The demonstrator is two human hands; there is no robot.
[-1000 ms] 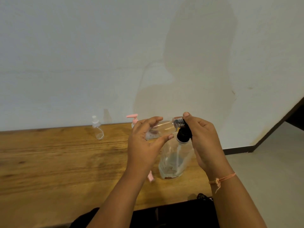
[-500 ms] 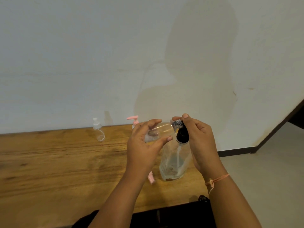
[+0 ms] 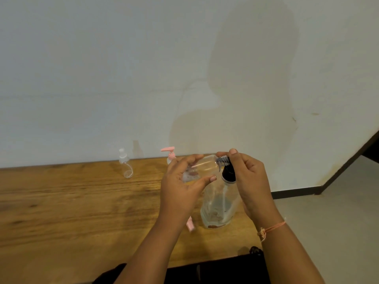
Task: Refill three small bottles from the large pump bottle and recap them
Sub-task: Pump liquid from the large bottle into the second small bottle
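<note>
Item 1. Small clear plastic bottle (image 3: 205, 166): held in the air on its side above the right part of the wooden worktop (image 3: 61, 201), base to the left, ribbed neck to the right. The left hand (image 3: 180, 187) grips its body. Its curled fingers (image 3: 192, 159) lie over the top and far side, and the thumb lies along the near underside. The right hand (image 3: 250, 177) pinches the ribbed neck between the thumb tip on top and a fingertip behind it.

Item 2. Large clear plastic pump bottle (image 3: 217, 203): upright on the worktop near its right end, toward the front edge. A little liquid and brownish residue sit at its bottom. Its black collar (image 3: 228, 174) is directly beneath the small bottle's neck and just beside the right palm. Whether collar and palm touch cannot be told.

Item 3. Small clear spray bottle with pale cap (image 3: 125, 165): upright near the far edge, well left of both hands, apart from everything else.

Item 4. Small bottle with pink pump head (image 3: 170, 154): upright at the far edge. Its lower body is hidden behind the left hand's fingers.

Item 5. Pink plastic piece (image 3: 189, 224): lying on the worktop just left of the large bottle's base, partly covered by the left forearm. Its kind is unclear.

Item 6. Peach thread bracelet (image 3: 270, 228): tied round the right wrist.
</note>
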